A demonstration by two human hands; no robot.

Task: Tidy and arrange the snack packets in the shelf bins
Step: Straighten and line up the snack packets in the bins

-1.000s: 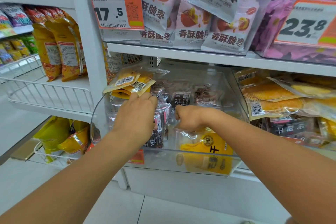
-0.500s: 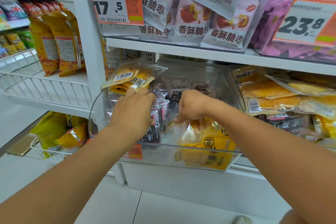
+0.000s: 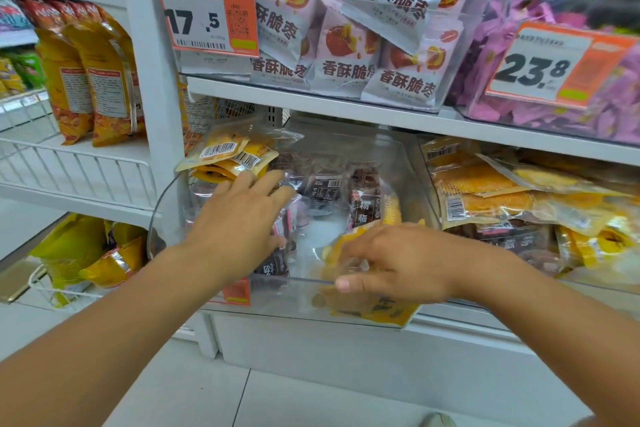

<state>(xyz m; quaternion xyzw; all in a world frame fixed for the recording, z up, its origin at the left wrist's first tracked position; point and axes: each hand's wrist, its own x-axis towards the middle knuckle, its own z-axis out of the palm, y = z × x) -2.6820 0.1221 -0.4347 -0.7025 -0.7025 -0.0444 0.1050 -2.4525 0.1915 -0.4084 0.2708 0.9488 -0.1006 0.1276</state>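
- Left hand first: a second ago it was bunched over the dark plum packets at the left of the clear bin; now its fingers are spread wide and loose, reaching toward twelve o'clock at the yellow barcoded packets perched on the bin's back-left corner. It holds nothing that I can see.
- That reads, to my eye, as one batch let go and the next target picked: those yellow strays sit on top of the dark ones and look out of place.
- Middle of the bin: more dark packets stand upright at the back, long axis vertical, printed faces toward the camera. The left-hand dark packets also stand on end, tipped slightly toward one o'clock.
- Right hand: half a second ago it was a closed fist deeper in the bin; now it has drawn back to the front wall, fingers relaxed and pointing to nine o'clock, thumb lying along the rim.
- The yellow packet lies under that hand against the bin's front, long axis roughly nine to three. Whether the fingers pinch its top edge I cannot tell; blur hides it.
- Far right, the neighbouring bin holds a loose yellow heap, untouched.
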